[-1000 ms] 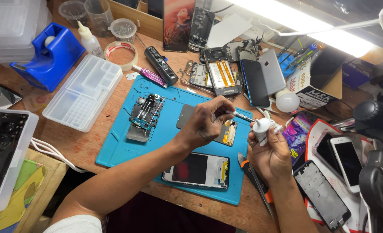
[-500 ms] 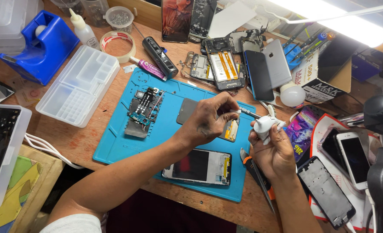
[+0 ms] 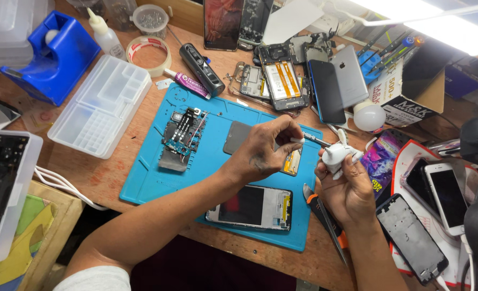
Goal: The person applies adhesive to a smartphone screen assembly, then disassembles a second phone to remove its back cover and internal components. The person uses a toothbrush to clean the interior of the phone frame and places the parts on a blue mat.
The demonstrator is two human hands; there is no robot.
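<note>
Blue mat (image 3: 158, 178), right fingers (image 3: 340, 173) clutching white plug (image 3: 337, 154), left fingers (image 3: 290, 129) pinching screwdriver (image 3: 315, 139)

boxes, packets and screens on the bench

a printed box (image 3: 406, 97) stands upper right. a purple packet (image 3: 381, 161) lies right of centre. a dark-screened phone (image 3: 256, 207) rests on the blue mat (image 3: 152, 178), lower centre. a white phone (image 3: 448, 196) lies far right.

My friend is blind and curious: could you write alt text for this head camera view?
Over a blue work mat, the left hand pushes a thin metal tool into a small white object gripped by the right hand. Dismantled phones, a circuit board and a clear plastic organiser crowd the wooden bench.
</note>
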